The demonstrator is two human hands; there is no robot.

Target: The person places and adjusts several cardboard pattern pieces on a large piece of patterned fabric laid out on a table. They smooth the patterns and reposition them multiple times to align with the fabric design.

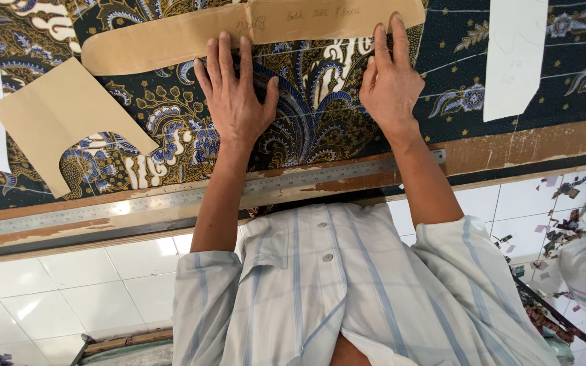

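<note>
Below, batik cloth [320, 122], wooden table [510, 146], tiled floor [55, 298]

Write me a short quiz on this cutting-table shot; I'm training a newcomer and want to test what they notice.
1. True or false: the left hand and the right hand both lie flat, palms down, fingers spread, on the patterned fabric.
2. Which long tool lies along the table edge nearest the person?
3. The right hand's fingertips rest on: A) a pair of scissors, B) the long brown paper pattern, C) a sewing machine.

Key: 1 true; 2 the metal ruler; 3 B.
</note>
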